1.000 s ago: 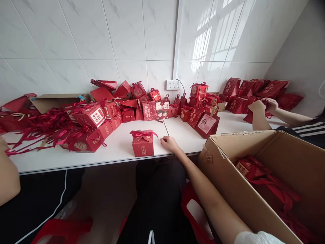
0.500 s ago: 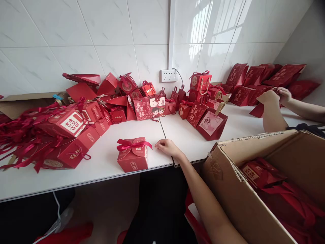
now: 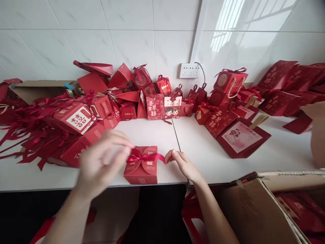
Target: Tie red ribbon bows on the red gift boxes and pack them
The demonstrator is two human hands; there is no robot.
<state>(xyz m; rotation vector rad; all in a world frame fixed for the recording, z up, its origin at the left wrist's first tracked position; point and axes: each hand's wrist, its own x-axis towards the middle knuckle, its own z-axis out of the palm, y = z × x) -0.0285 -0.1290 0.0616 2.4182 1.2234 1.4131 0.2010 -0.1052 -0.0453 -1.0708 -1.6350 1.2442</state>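
A red gift box (image 3: 141,172) with a ribbon bow on its top stands near the table's front edge. My left hand (image 3: 104,162), blurred, is at the box's upper left, thumb and fingertips closing near the left tail of the ribbon; whether they pinch it I cannot make out. On the other side, my right hand (image 3: 180,163) rests by the right end of the pink ribbon (image 3: 154,157), with thumb and forefinger together at its tip. The box sits between both hands.
Piled red boxes with ribbons (image 3: 73,118) cover the left side. More boxes (image 3: 155,106) line the wall below a socket strip (image 3: 189,70). At the right stand red bags (image 3: 238,137), an open carton (image 3: 254,206) and another person's arm (image 3: 317,132).
My left hand has come into view at the box's left. My right hand now meets the ribbon's end. The view has shifted, and the other person's hands are mostly out of it.
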